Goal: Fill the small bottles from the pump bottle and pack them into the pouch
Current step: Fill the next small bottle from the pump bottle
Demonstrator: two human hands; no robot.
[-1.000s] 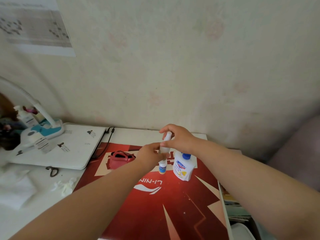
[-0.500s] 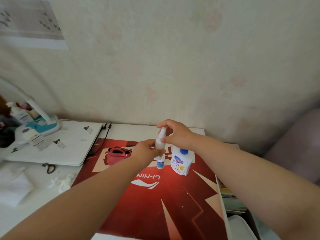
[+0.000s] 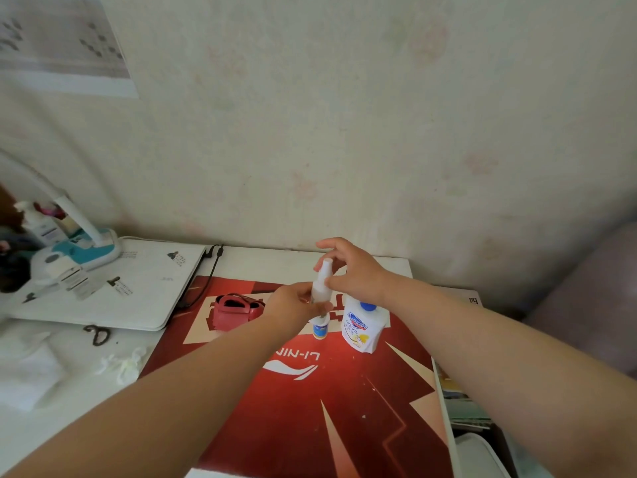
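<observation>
I hold a small bottle [image 3: 319,288] upright, above and just left of the pump bottle [image 3: 360,326]. My left hand [image 3: 296,305] grips its body to steady it, and my right hand [image 3: 355,274] pinches its top, probably to twist it. The pouch [image 3: 234,310] lies further left.

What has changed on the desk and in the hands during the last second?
Almost nothing. The left hand still grips the white spray bottle low, and the right hand still holds its top; only its grip shifted slightly. Nothing was picked up or released. The blue-labelled small bottle, pump bottle and red pouch stayed in place.
</observation>
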